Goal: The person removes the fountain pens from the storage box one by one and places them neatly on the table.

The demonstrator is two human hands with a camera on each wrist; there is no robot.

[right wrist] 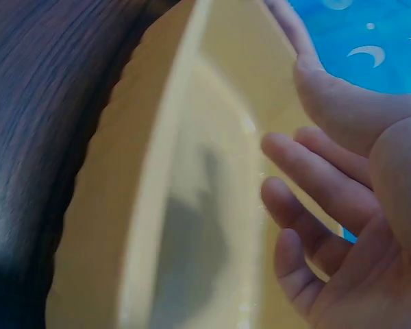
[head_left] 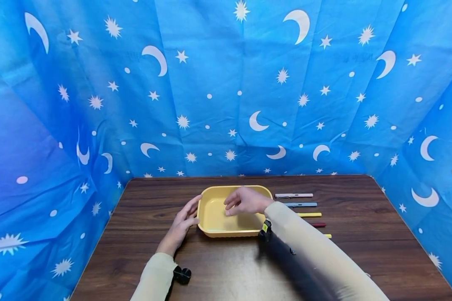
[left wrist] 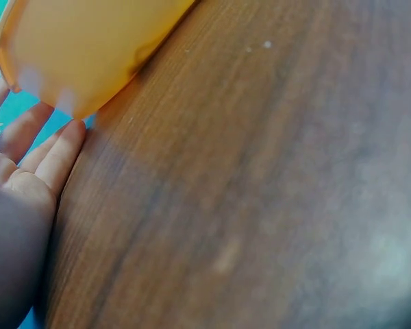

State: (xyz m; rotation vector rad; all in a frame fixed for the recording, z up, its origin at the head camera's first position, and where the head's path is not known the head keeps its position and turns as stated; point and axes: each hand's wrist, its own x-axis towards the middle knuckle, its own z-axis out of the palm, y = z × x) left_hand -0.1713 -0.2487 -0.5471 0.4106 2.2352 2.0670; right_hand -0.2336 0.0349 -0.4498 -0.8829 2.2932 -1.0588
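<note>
A yellow rectangular basin [head_left: 211,234] sits on the wooden table, and its inside shows no objects. My left hand [head_left: 181,225] is at the basin's left end, with fairly straight fingers [left wrist: 65,154] right at its wall. Over the inside of the basin hovers my right hand [head_left: 246,200], its fingers [right wrist: 315,175] loosely bent and nothing between them. The hand's shadow falls on the basin floor. To the right of the basin lie several pens in a column, among them a pale pink pen [head_left: 294,195] and a grey-blue pen [head_left: 303,205].
Partly behind the right sleeve [head_left: 309,238] are a yellow pen [head_left: 310,215], a dark red pen [head_left: 319,225] and another yellow pen [head_left: 328,236]. A blue cloth [head_left: 211,83] with moons and stars surrounds the back and sides of the table [head_left: 143,234].
</note>
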